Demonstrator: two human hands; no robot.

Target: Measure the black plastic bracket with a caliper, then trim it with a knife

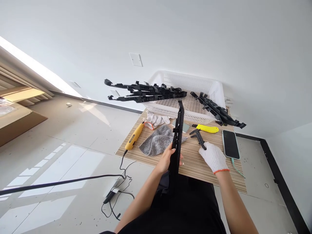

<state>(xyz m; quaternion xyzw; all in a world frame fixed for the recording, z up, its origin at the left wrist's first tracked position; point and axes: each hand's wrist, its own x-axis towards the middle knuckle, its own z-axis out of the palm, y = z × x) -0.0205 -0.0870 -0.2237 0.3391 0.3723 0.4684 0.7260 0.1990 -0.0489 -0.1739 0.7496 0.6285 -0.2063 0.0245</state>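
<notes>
My bare left hand (168,157) is wrapped round a long black plastic part (177,130) that stands on end over the striped wooden board (214,177), its top reaching the white basket. My right hand (214,157), in a white knit glove with an orange cuff, is closed on the lower end of a black caliper (198,136) lying on the board. A grey cloth (157,141) lies just left of the black part.
A white mesh basket (190,83) stands at the back with more black parts (146,91) over its left rim and others (219,112) at its right. A yellow knife (207,129), a phone (230,144), a yellow corded tool (134,136) and white gloves (156,119) lie on the board.
</notes>
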